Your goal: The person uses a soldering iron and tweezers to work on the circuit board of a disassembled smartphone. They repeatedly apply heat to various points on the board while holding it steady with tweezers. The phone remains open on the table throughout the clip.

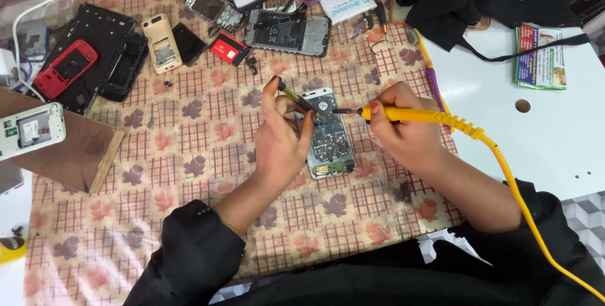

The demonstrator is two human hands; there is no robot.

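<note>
Over bare circuit board, ribbed yellow soldering iron, thin tweezers
</note>
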